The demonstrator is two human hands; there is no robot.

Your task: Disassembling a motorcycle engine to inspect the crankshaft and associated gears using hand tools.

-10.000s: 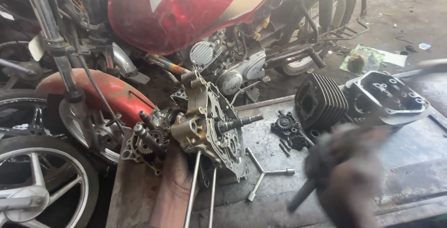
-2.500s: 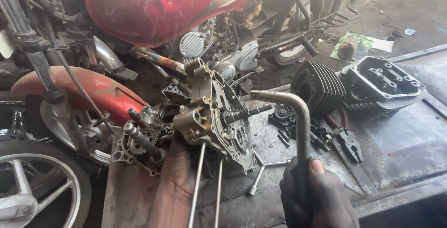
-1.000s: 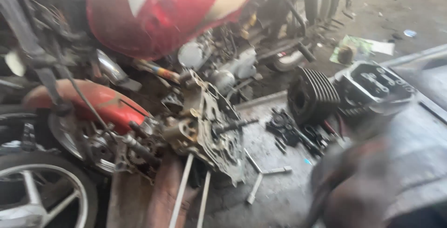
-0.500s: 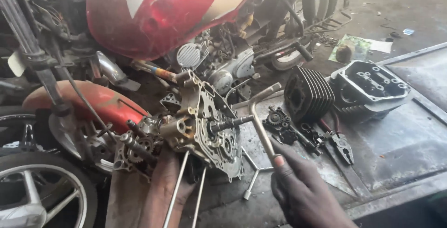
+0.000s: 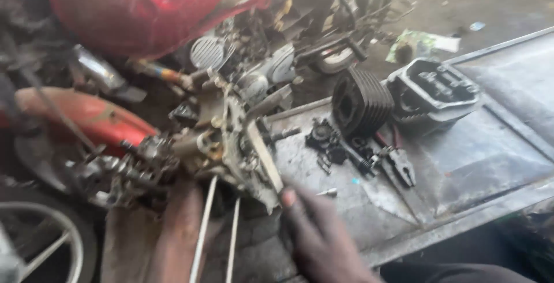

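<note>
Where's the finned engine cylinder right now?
In the head view, the finned cylinder lies right of centre on the metal tray, beside the cylinder head, above the pliers.

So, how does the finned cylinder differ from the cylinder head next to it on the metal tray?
The finned cylinder is round and ribbed, lying on its side with its bore facing left. The cylinder head is boxier, with its open side facing up. The cylinder looks darker, the head greyer. Both rest on the metal tray, apart from either hand.

One crankcase (image 5: 231,144), one finned cylinder (image 5: 360,101), one cylinder head (image 5: 433,89) and one pair of pliers (image 5: 401,164) show. Two long studs (image 5: 202,237) hang below the crankcase. One hand (image 5: 317,237) is in view.
</note>
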